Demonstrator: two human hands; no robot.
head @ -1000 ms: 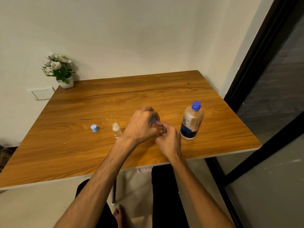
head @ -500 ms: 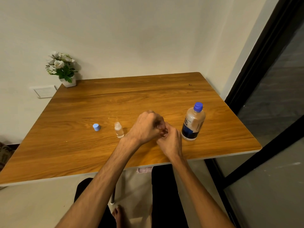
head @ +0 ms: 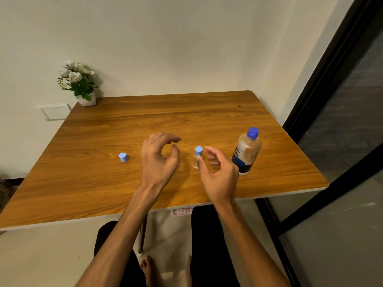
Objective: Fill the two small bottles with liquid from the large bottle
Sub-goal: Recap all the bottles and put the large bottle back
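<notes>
Both the left hand (head: 159,160) and the right hand (head: 219,175) are held apart, empty, at frame centre. Between them stands a capped small bottle (head: 198,157): light, easily tipped, best pinched at its body. The large bottle (head: 246,152), right of centre, is judged heavier and slick.

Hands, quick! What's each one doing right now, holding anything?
Left hand: open, fingers curled, holding nothing.
Right hand: open, holding nothing; thumb right by the small capped bottle.
</notes>
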